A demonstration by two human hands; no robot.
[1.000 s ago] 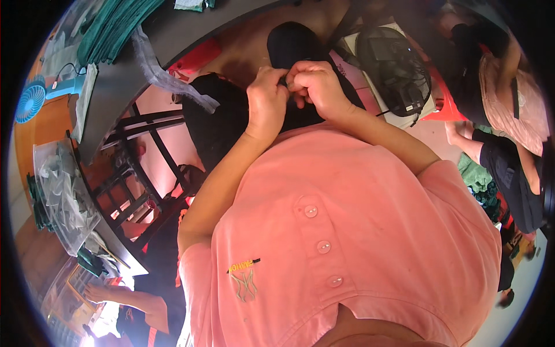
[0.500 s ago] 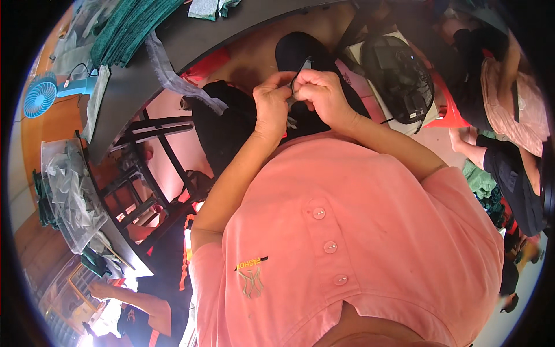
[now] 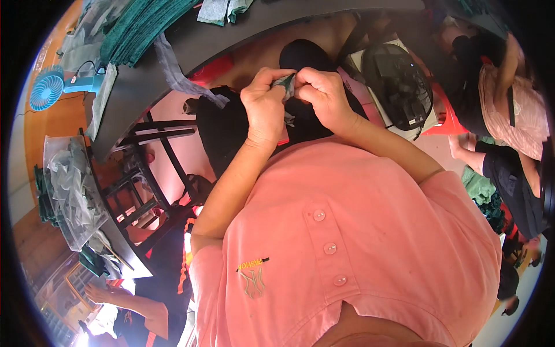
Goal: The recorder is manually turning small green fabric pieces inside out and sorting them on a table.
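Over my dark-trousered lap, both hands meet with fingertips close together. My left hand [image 3: 262,107] is closed in a pinch on a small grey-green piece of cloth [image 3: 287,84]. Against its other edge, the thumb and fingers of my right hand [image 3: 325,97] are pinched together as well. Most of the cloth is hidden by my fingers. Below the pinch, a pale scrap [image 3: 289,119] shows beside my left palm.
A dark table [image 3: 191,40] curves across the far left, bearing a stack of green cloth strips [image 3: 144,29]. A blue handheld fan [image 3: 47,89] stands at its left. A black fan [image 3: 396,87] lies to my right. Other people work at lower left and far right.
The dark, thin thing that stuck up between my fingers no longer shows. The grey-green cloth is now visible between my hands, and my left hand has turned slightly and shifted left.
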